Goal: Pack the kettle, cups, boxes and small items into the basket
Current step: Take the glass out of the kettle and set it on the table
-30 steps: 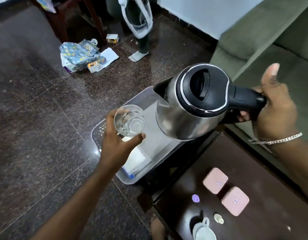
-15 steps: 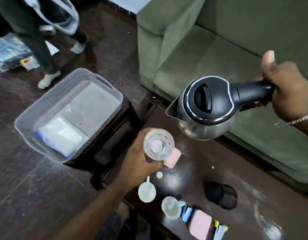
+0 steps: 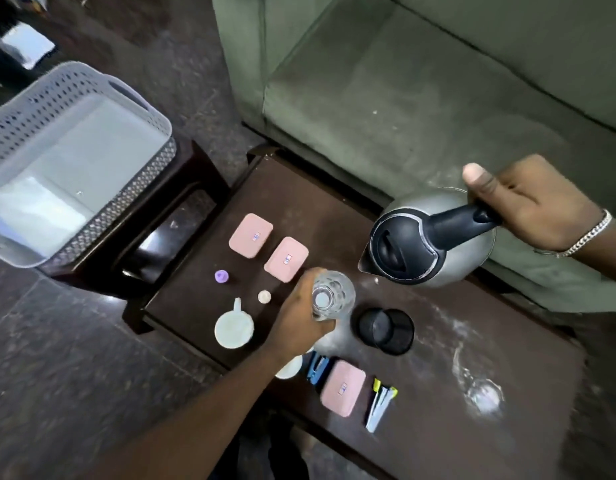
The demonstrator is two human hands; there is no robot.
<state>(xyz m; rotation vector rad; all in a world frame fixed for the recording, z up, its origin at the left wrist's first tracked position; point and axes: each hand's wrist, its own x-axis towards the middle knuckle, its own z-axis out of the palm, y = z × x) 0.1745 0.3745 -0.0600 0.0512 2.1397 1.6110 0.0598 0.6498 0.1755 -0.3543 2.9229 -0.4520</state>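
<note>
My right hand (image 3: 535, 209) grips the black handle of the steel kettle (image 3: 427, 244), held in the air over the dark table's (image 3: 438, 393) far edge. My left hand (image 3: 299, 317) holds a clear glass (image 3: 332, 296) upright above the table's middle. The grey perforated basket (image 3: 136, 188) stands on a dark stool at the left, with a white packet (image 3: 36, 209) inside. On the table lie three pink boxes (image 3: 251, 233) (image 3: 286, 258) (image 3: 343, 388), a white cup (image 3: 233, 329), a purple cap (image 3: 222, 276), a small white cap (image 3: 264, 296) and the black kettle base (image 3: 386, 330).
A blue stapler (image 3: 317, 367) and a grey-yellow stapler (image 3: 379, 403) lie near the table's front. Another clear glass (image 3: 483, 396) stands at the right, blurred. A second white cup (image 3: 289, 367) is partly hidden under my left forearm. A green sofa (image 3: 403, 81) runs behind the table.
My view has swung right from the basket to the table. Both hands moved away from the basket, the glass and kettle now over the table; the kettle is lower.
</note>
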